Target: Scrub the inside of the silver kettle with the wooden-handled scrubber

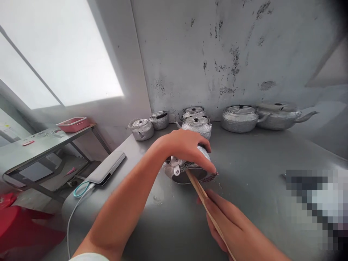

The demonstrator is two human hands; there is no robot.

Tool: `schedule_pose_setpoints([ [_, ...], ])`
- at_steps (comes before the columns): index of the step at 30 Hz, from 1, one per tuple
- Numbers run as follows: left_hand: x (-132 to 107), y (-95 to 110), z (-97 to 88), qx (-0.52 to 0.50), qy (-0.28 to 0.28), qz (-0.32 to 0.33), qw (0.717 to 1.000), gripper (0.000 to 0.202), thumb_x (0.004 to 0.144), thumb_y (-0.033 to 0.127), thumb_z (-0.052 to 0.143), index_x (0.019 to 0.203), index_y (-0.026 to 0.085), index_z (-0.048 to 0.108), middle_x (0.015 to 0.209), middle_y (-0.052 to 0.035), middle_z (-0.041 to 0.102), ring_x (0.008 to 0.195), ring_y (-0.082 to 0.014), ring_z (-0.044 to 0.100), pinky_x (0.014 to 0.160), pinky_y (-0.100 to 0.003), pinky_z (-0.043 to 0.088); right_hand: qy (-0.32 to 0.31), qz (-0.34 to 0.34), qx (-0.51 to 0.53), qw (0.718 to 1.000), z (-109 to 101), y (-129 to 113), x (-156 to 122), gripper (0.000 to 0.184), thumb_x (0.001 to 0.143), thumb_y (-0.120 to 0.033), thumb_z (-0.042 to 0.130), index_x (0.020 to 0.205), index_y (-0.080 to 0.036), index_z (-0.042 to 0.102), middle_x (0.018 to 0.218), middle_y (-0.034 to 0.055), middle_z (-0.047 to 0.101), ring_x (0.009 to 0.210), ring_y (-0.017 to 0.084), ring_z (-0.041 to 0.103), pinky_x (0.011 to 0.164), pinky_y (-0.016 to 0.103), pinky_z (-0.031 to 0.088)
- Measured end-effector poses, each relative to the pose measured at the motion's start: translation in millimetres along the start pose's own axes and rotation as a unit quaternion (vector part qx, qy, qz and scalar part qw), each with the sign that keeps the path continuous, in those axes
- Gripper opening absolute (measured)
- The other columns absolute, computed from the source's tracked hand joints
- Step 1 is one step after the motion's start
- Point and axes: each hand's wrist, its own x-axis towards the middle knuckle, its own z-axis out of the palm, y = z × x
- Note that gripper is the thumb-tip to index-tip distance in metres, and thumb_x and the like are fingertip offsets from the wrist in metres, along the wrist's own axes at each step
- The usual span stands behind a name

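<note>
A small silver metal kettle (169, 174) is tipped toward me on the grey table, its dark round opening facing my side. My left hand (187, 145) is wrapped over the top of it, thumb and fingers pressed on the hammered-looking wall. A riveted bracket shows beside the opening. Below, my right hand (217, 217) grips a long wooden stick (198, 186), whose far end goes into the kettle's opening. That end is hidden inside. Part of the kettle is covered by my left hand.
Several more silver kettles (239, 119) stand along the wall. A grey power bank (108, 168) with a cable lies at the table's left edge. Further left are a side table (46, 143) with a pink basket (74, 125) and a red stool (24, 228). A blurred-out object sits at right.
</note>
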Motion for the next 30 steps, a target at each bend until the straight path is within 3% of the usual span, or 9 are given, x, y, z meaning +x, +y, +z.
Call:
schedule_pose_setpoints([
  [15,1,-4,0.7,-0.016,0.009,0.0,1.0,0.07,0.062,0.081,0.061,0.119,0.04,0.065,0.123,0.0065,0.066,0.107,-0.0246,0.059,0.083,-0.028,0.047,0.002,0.037,0.02,0.999,-3,-5,-5,0.039,0.094,-0.057,0.038,0.081,-0.023,0.053,0.058,-0.0058,0.034,0.047,0.011,0.027,0.041,0.022,0.025],
  [21,1,-3,1.2,-0.004,0.028,-0.013,1.0,0.066,0.069,0.081,0.057,0.118,0.037,0.065,0.12,0.0051,0.067,0.104,-0.0243,0.06,0.08,-0.029,0.046,-0.014,0.033,0.018,0.999,-3,-3,-5,0.034,0.095,-0.049,0.045,0.076,-0.022,0.052,0.058,-0.0056,0.037,0.048,0.01,0.032,0.044,0.022,0.031],
  [24,1,-5,1.7,-0.005,0.024,-0.011,1.0,0.068,0.068,0.082,0.058,0.118,0.037,0.065,0.119,0.005,0.067,0.104,-0.0248,0.06,0.08,-0.03,0.046,-0.013,0.032,0.018,0.999,-1,5,-1,0.034,0.099,-0.045,0.036,0.08,-0.021,0.053,0.064,-0.0055,0.041,0.049,0.009,0.037,0.048,0.021,0.038],
  [27,1,-6,1.8,-0.01,0.022,-0.015,1.0,0.074,0.065,0.086,0.058,0.12,0.037,0.064,0.126,0.0037,0.064,0.11,-0.0276,0.058,0.081,-0.03,0.046,-0.012,0.025,0.018,0.999,2,14,5,0.038,0.1,-0.05,0.03,0.086,-0.023,0.052,0.066,-0.0063,0.04,0.044,0.008,0.037,0.046,0.022,0.041],
  [30,2,-8,1.0,-0.016,0.018,-0.014,1.0,0.081,0.061,0.089,0.057,0.123,0.037,0.063,0.133,0.0039,0.061,0.116,-0.0295,0.055,0.083,-0.03,0.046,-0.011,0.024,0.038,0.999,2,17,9,0.037,0.096,-0.055,0.036,0.085,-0.024,0.053,0.066,-0.0053,0.039,0.043,0.01,0.035,0.04,0.023,0.039],
])
